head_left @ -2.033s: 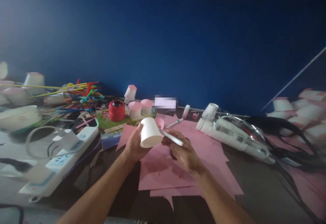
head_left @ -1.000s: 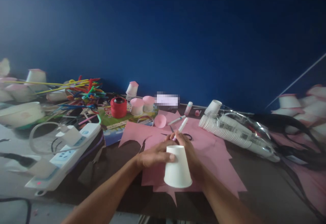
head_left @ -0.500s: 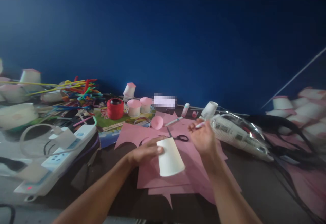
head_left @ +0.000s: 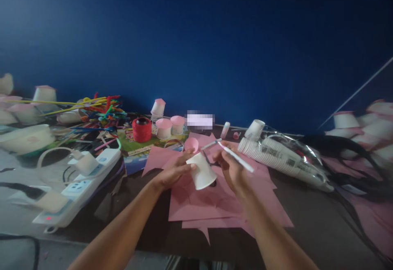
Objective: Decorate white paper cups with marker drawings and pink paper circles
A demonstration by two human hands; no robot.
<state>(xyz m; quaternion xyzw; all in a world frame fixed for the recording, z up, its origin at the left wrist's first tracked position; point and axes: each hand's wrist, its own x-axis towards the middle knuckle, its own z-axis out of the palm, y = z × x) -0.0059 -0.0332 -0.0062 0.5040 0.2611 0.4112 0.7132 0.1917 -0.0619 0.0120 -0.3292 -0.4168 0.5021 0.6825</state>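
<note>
My left hand [head_left: 173, 173] is closed around a white paper cup [head_left: 201, 173], which tilts with its wide mouth down and to the right. Between the fingers of my right hand [head_left: 230, 167] is a slim white pen [head_left: 238, 159], its narrow end pointing up and left toward the cup. Beneath both hands lie sheets of pink paper [head_left: 196, 210]. A pair of scissors [head_left: 206, 156] rests on the paper behind the cup, partly hidden. Just beyond the cup sits a small round pink piece [head_left: 190, 144], with a second slim white stick or pen [head_left: 211, 144] near it.
To the right lies a plastic-wrapped stack of paper cups [head_left: 279, 157]. A red spool [head_left: 141, 130] and pink-topped cups [head_left: 163, 130] stand at the back. On the left are a power strip [head_left: 76, 188] and a pile of coloured pipe cleaners [head_left: 104, 108]. A blue wall [head_left: 196, 48] rises behind.
My right hand has moved left and closer to the cup, and the pen in it now shows clearly. The cup has shifted up slightly and tilted more. The view has shifted slightly.
</note>
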